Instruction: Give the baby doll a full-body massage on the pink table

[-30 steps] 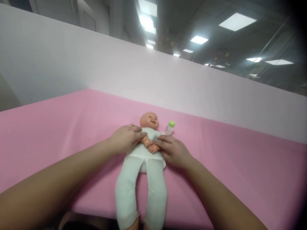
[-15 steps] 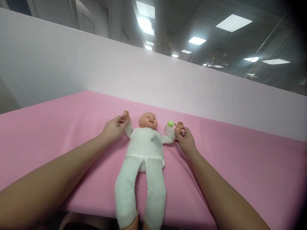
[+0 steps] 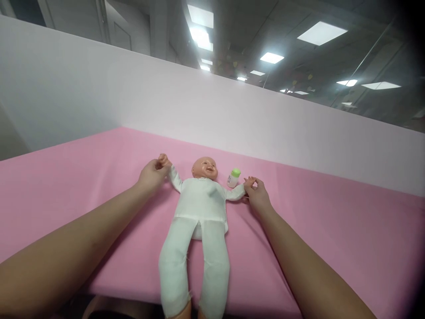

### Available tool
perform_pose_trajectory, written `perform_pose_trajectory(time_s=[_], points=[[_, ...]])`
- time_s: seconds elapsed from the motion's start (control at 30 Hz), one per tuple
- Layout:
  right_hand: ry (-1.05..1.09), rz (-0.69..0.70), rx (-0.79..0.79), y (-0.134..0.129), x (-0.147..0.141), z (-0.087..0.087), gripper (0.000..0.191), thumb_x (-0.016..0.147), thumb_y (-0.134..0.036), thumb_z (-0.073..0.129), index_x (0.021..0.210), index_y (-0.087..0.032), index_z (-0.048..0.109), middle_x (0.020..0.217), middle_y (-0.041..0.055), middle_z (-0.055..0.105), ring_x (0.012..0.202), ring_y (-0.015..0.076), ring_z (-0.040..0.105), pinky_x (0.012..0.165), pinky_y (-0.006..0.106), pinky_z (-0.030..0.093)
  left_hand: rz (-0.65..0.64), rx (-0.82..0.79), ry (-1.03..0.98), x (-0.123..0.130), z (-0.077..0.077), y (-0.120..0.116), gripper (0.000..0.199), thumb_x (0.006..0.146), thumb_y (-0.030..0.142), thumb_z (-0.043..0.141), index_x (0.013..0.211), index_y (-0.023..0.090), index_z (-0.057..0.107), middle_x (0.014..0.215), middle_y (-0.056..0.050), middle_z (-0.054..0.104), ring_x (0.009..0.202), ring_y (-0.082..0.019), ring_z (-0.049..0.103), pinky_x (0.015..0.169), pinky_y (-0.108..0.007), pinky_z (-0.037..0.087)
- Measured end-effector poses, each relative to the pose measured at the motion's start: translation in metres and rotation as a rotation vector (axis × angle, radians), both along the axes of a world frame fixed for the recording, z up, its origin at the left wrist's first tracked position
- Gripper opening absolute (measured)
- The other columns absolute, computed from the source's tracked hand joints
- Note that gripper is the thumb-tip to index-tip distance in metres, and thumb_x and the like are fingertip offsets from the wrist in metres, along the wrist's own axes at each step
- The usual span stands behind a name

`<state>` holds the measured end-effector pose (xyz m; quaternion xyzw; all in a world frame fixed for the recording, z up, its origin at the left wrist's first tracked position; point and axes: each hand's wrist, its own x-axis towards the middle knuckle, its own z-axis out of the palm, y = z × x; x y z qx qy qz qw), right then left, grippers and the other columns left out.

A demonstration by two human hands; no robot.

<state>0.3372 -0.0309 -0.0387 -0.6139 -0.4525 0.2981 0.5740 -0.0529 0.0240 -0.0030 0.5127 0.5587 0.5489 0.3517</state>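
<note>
A baby doll (image 3: 202,199) with a white cloth body lies on its back, its hard plastic head at the far end and its legs towards me. My left hand (image 3: 153,175) is closed round the doll's hand at the left, and that arm slants up and outward. At the right, my right hand (image 3: 258,195) grips the doll's other arm at the wrist, with small plastic fingers showing above my fingertips. Just beyond that arm, beside the head, stands a small bottle (image 3: 233,177) with a green cap; neither hand touches it.
The doll rests on a pink padded surface (image 3: 126,266), whose front edge runs below its legs. Behind rises a white panel (image 3: 232,115). Ceiling lights (image 3: 322,33) show beyond the panel's top, and part of my lap is visible under the front edge.
My left hand has drawn the doll's arm outward to the left. The doll's other hand has tipped lower and slightly outward in my right hand. The bottle has stayed put.
</note>
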Motion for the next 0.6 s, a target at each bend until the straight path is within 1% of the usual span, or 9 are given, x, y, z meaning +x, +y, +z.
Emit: perform_pose_trajectory(time_s=[0.07, 0.13, 0.17, 0.23, 0.33, 0.4, 0.47, 0.53, 0.6], points=[[-0.163, 0.038, 0.125, -0.01, -0.01, 0.008, 0.064, 0.09, -0.041, 0.071, 0.147, -0.03, 0.044, 0.14, 0.0094, 0.065, 0.102, 0.0247, 0.074, 0.078, 0.039, 0.067, -0.07, 0.131, 0.184, 0.009, 0.005, -0.016, 0.033, 0.084, 0.044, 0.073, 0.109, 0.022, 0.067, 0.111, -0.006, 0.075, 0.098, -0.024, 0.072, 0.086, -0.034, 0.056], [-0.357, 0.109, 0.247, -0.022, -0.024, 0.016, 0.065, 0.091, -0.037, 0.071, 0.15, -0.03, 0.045, 0.137, 0.0089, 0.067, 0.105, 0.025, 0.073, 0.085, 0.04, 0.065, -0.173, 0.248, 0.347, 0.02, 0.009, -0.031, 0.035, 0.089, 0.049, 0.067, 0.116, 0.026, 0.069, 0.114, -0.003, 0.076, 0.102, -0.023, 0.071, 0.088, -0.033, 0.054], [-0.45, 0.167, 0.295, -0.028, -0.032, 0.021, 0.062, 0.091, -0.034, 0.07, 0.148, -0.03, 0.048, 0.137, 0.0084, 0.068, 0.106, 0.0252, 0.072, 0.086, 0.04, 0.064, -0.236, 0.296, 0.439, 0.024, 0.009, -0.037, 0.036, 0.09, 0.051, 0.066, 0.118, 0.028, 0.07, 0.115, -0.002, 0.076, 0.102, -0.024, 0.071, 0.088, -0.033, 0.054], [-0.623, 0.331, 0.336, -0.039, -0.046, 0.027, 0.054, 0.091, -0.027, 0.07, 0.143, -0.032, 0.056, 0.135, 0.0053, 0.069, 0.107, 0.0251, 0.071, 0.088, 0.041, 0.062, -0.384, 0.364, 0.631, 0.031, 0.009, -0.043, 0.037, 0.089, 0.05, 0.066, 0.119, 0.029, 0.073, 0.116, -0.002, 0.076, 0.1, -0.024, 0.07, 0.086, -0.033, 0.054], [-0.843, 0.544, 0.39, -0.049, -0.06, 0.032, 0.043, 0.091, -0.02, 0.07, 0.131, -0.035, 0.068, 0.123, 0.0014, 0.074, 0.11, 0.0256, 0.068, 0.097, 0.045, 0.057, -0.575, 0.426, 0.792, 0.033, 0.006, -0.043, 0.036, 0.09, 0.041, 0.064, 0.122, 0.028, 0.074, 0.122, -0.003, 0.074, 0.105, -0.023, 0.07, 0.087, -0.032, 0.054], [-0.919, 0.607, 0.441, -0.049, -0.062, 0.032, 0.039, 0.092, -0.018, 0.07, 0.127, -0.035, 0.071, 0.12, 0.0011, 0.075, 0.113, 0.0255, 0.067, 0.102, 0.047, 0.054, -0.633, 0.479, 0.865, 0.032, 0.005, -0.041, 0.037, 0.091, 0.034, 0.06, 0.125, 0.028, 0.074, 0.129, -0.003, 0.072, 0.114, -0.023, 0.068, 0.093, -0.032, 0.054], [-0.954, 0.625, 0.47, -0.048, -0.062, 0.03, 0.039, 0.092, -0.018, 0.071, 0.127, -0.036, 0.072, 0.121, 0.0014, 0.074, 0.115, 0.0252, 0.065, 0.103, 0.046, 0.053, -0.657, 0.529, 0.944, 0.03, 0.005, -0.04, 0.039, 0.091, 0.03, 0.059, 0.127, 0.027, 0.074, 0.133, -0.004, 0.071, 0.121, -0.023, 0.065, 0.098, -0.032, 0.052], [-0.975, 0.627, 0.475, -0.047, -0.061, 0.029, 0.041, 0.092, -0.017, 0.071, 0.128, -0.037, 0.072, 0.123, 0.0015, 0.073, 0.116, 0.0252, 0.065, 0.103, 0.046, 0.053, -0.664, 0.563, 1.004, 0.029, 0.005, -0.04, 0.039, 0.091, 0.027, 0.058, 0.127, 0.027, 0.075, 0.132, -0.004, 0.072, 0.122, -0.023, 0.065, 0.101, -0.033, 0.051], [-0.979, 0.63, 0.477, -0.048, -0.062, 0.029, 0.04, 0.092, -0.017, 0.071, 0.127, -0.036, 0.072, 0.122, 0.0017, 0.073, 0.116, 0.0259, 0.064, 0.104, 0.048, 0.052, -0.655, 0.584, 1.022, 0.03, 0.006, -0.042, 0.037, 0.091, 0.026, 0.058, 0.124, 0.028, 0.076, 0.13, -0.003, 0.073, 0.121, -0.023, 0.065, 0.102, -0.033, 0.051]])
